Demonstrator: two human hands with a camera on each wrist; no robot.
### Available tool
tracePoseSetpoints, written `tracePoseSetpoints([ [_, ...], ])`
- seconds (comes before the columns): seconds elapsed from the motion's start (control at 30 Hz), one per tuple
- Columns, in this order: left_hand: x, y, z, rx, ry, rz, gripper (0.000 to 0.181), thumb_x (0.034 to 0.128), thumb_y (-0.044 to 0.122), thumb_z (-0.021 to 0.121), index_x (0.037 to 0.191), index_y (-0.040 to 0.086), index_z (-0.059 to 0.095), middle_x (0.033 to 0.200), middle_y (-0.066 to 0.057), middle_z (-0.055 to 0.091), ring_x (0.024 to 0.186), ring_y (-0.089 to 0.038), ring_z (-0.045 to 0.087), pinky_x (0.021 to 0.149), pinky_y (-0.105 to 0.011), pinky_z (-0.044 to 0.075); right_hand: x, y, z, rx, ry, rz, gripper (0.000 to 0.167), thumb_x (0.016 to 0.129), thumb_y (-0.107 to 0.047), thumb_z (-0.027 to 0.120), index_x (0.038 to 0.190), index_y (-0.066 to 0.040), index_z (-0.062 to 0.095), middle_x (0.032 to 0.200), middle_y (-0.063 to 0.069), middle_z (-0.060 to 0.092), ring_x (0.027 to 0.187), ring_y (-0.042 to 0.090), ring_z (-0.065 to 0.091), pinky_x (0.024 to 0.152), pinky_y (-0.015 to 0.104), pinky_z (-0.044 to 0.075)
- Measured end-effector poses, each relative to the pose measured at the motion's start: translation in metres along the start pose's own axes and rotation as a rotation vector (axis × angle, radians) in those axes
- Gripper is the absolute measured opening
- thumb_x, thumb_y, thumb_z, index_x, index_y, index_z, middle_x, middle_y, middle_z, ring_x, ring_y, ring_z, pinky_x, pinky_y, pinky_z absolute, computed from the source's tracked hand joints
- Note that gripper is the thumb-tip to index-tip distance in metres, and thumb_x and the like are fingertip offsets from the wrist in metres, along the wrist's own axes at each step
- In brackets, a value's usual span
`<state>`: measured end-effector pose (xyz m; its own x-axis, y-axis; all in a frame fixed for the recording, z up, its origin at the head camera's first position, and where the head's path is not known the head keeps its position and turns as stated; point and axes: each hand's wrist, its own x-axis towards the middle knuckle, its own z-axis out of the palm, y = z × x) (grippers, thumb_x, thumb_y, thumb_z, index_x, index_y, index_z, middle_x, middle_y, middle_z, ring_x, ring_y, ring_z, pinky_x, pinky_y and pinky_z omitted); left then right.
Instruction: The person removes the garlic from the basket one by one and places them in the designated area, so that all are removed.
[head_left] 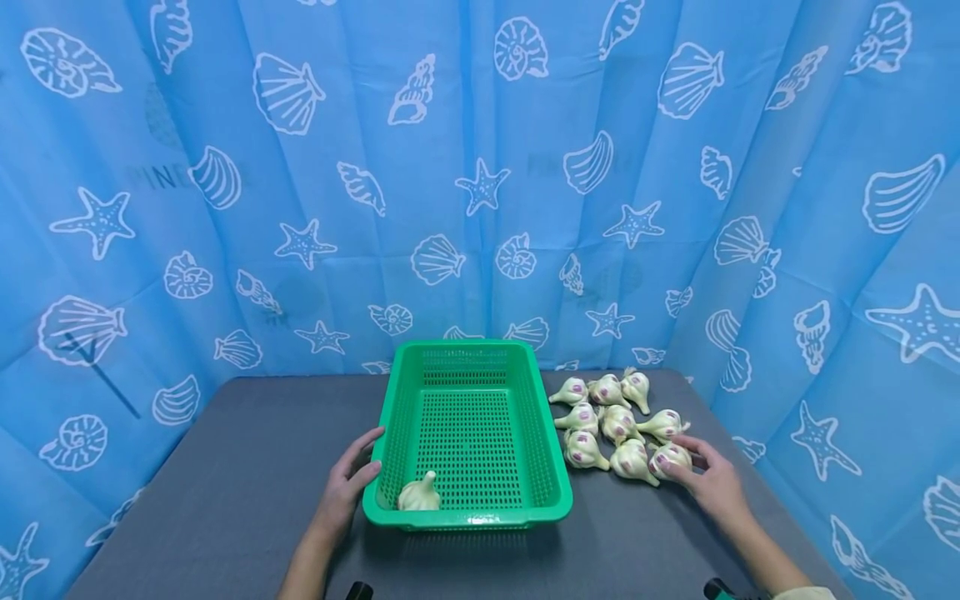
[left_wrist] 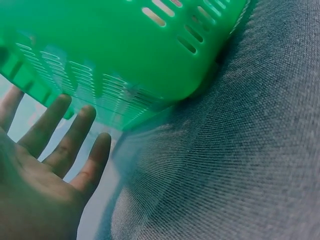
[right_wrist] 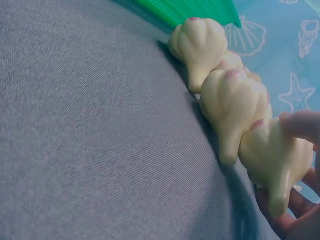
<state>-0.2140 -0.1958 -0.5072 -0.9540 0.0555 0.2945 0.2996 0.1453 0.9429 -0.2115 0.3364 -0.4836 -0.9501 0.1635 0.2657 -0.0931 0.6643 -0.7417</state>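
My right hand [head_left: 711, 479] pinches the front right garlic bulb [right_wrist: 277, 155] between thumb and fingers. That bulb sits at the edge of a cluster of several pale garlic bulbs [head_left: 632, 461] with purple marks. A green plastic basket [head_left: 557, 467] with slotted walls stands left of the cluster. One garlic bulb [head_left: 419, 494] lies inside, in its near left corner, stem up. Beside the basket's left rim is my left hand [head_left: 341, 492]. In the left wrist view its fingers [left_wrist: 75, 140] are spread and fairly straight along the outer wall; the thumb is hidden there.
A dark grey cloth [head_left: 247, 483] covers the table under everything. Blue curtains [head_left: 450, 192] with white shell and starfish prints hang behind and at both sides. Two dark objects [head_left: 360, 591] poke in at the bottom edge of the head view.
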Motion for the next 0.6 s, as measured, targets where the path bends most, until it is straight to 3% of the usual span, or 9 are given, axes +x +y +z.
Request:
tracePoseSetpoints([
  [0.07, -0.0001, -0.0001, 0.0, 0.001, 0.0, -0.001, 0.047, 0.0991, 0.016, 0.053, 0.145, 0.014, 0.045, 0.138, -0.016, 0.05, 0.117, -0.018, 0.05, 0.094, -0.041, 0.041, -0.0006, 0.0021, 0.001, -0.005, 0.007, -0.017, 0.049, 0.086, -0.02, 0.076, 0.125, 0.003, 0.059, 0.126, 0.029, 0.056, 0.104, 0.037, 0.062, 0.071, 0.019, 0.046],
  [0.13, -0.0002, -0.0001, -0.0001, -0.003, -0.002, -0.001, 0.047, 0.0991, 0.015, 0.052, 0.145, 0.014, 0.045, 0.138, -0.017, 0.049, 0.117, -0.018, 0.05, 0.094, -0.039, 0.041, -0.0012, 0.0041, 0.0021, 0.0, 0.017, -0.035, 0.047, 0.085, -0.017, 0.077, 0.123, 0.004, 0.06, 0.123, 0.028, 0.058, 0.097, 0.022, 0.064, 0.07, 0.018, 0.046],
  [0.27, -0.0004, -0.0001, -0.0003, -0.008, -0.006, 0.005, 0.047, 0.0994, 0.015, 0.052, 0.145, 0.013, 0.045, 0.138, -0.017, 0.049, 0.117, -0.017, 0.05, 0.093, -0.038, 0.042, -0.0025, 0.007, 0.0033, 0.016, 0.023, -0.041, 0.046, 0.084, -0.016, 0.078, 0.121, 0.005, 0.061, 0.122, 0.027, 0.059, 0.089, -0.008, 0.053, 0.07, 0.015, 0.045],
  [0.6, -0.0012, 0.0018, 0.0005, -0.005, 0.0, 0.005, 0.047, 0.0997, 0.015, 0.051, 0.146, 0.012, 0.045, 0.138, -0.017, 0.049, 0.118, -0.018, 0.05, 0.094, -0.042, 0.041, -0.0024, 0.0106, 0.0017, -0.004, 0.013, -0.033, 0.048, 0.084, -0.018, 0.078, 0.124, 0.004, 0.06, 0.121, 0.026, 0.061, 0.09, -0.016, 0.045, 0.074, 0.013, 0.042],
])
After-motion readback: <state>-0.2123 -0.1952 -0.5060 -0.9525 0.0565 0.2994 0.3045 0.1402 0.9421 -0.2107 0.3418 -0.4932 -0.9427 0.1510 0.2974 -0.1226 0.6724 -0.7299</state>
